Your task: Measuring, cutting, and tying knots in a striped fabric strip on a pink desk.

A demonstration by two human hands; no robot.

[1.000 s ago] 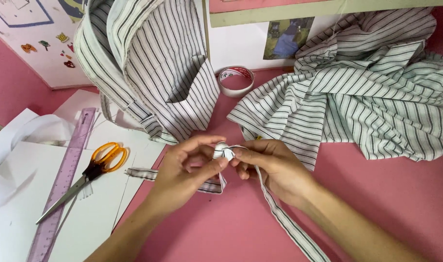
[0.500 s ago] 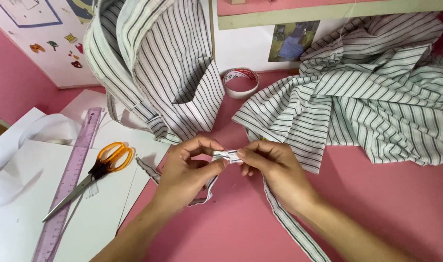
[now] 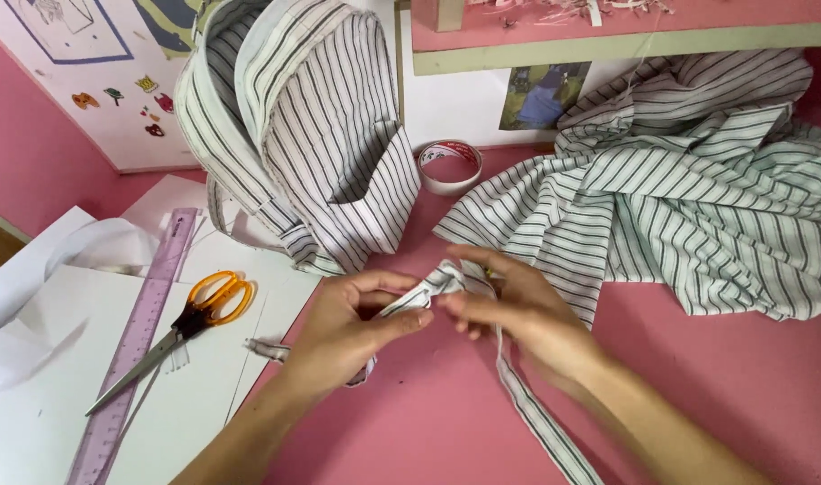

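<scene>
Strip [image 3: 446, 286]: narrow striped fabric band, held at centre frame above the pink table [image 3: 698, 386]; one tail ran to the lower right, the other lay left beside the paper [image 3: 204, 395].
Left hand [image 3: 343, 332]: fingers pinched on the strip's bunched middle.
Right hand [image 3: 518, 310]: closed on the same bunch, thumb against fingers (slightly blurred).
Scissors [image 3: 190, 319]: orange handles, left of centre, on the paper beside a purple ruler [image 3: 141, 332].
Bag [image 3: 312, 135]: striped, upright at upper centre.
Tape [image 3: 448, 166]: roll behind the hands.
Cloth [image 3: 698, 189]: striped heap, upper right.
Handling note: judged best to keep both pinches close together and the stripes aligned, edges even.
</scene>
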